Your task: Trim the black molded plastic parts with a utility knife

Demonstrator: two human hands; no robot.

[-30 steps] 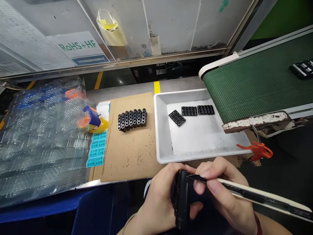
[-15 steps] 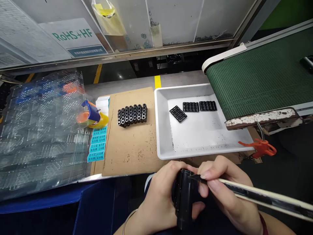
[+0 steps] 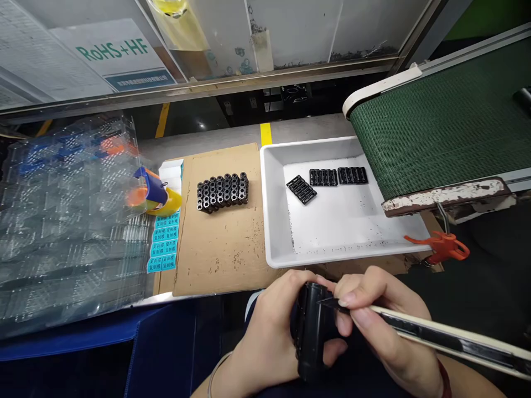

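My left hand [image 3: 269,337] is wrapped round a black plastic part [image 3: 310,331], held upright below the table's front edge. My right hand [image 3: 381,326] pinches a long thin knife [image 3: 448,337] with a cream and black handle; its dark blade tip rests against the top of the part. In the white tray [image 3: 274,221] lie three flat black ribbed parts [image 3: 327,179]. A block of black ring-shaped parts [image 3: 223,191] stands on the cardboard sheet [image 3: 224,249].
A green conveyor belt [image 3: 435,127] overhangs the tray's right side, with an orange clip [image 3: 443,247] below its end. Clear blister trays [image 3: 62,221] are stacked at the left, beside blue labels [image 3: 165,243] and a yellow tape dispenser [image 3: 160,196].
The hands, part and knife stay in the same hold. The view has shifted slightly, and the hands sit a little lower in the frame than half a second ago.
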